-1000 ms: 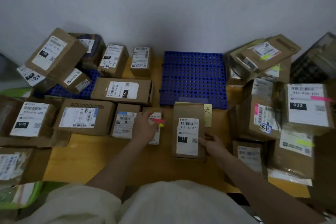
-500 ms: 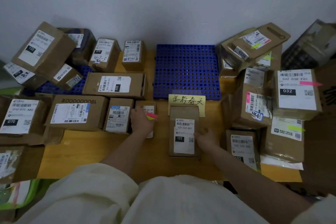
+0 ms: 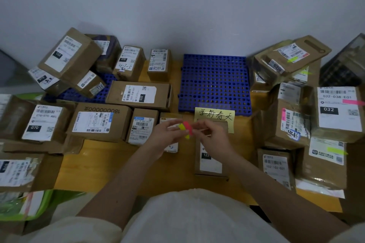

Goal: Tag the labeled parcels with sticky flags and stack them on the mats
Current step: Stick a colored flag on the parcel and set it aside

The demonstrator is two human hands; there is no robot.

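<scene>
Head view: left hand [image 3: 167,136] pinches a small pad of sticky flags [image 3: 186,128], red and yellow, above the tabletop [image 3: 118,165]. Right hand [image 3: 214,138] has fingertips pinched at the pad's edge. Below the hands, parcel marked 122 [image 3: 210,161] lies flat, just in front of a yellow note [image 3: 215,117] and the bare blue mat [image 3: 214,83].

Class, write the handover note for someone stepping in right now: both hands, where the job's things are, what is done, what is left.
Left hand holds the flag pad. Right hand pinches at the pad, apparently peeling a flag.
The 122 parcel lies beneath the hands, no flag visible on it.
Done: several parcels at right carry flags, such as the 032 box.
Left: the centre mat is bare; flag 122, stack it, then the unflagged parcels at left.
</scene>
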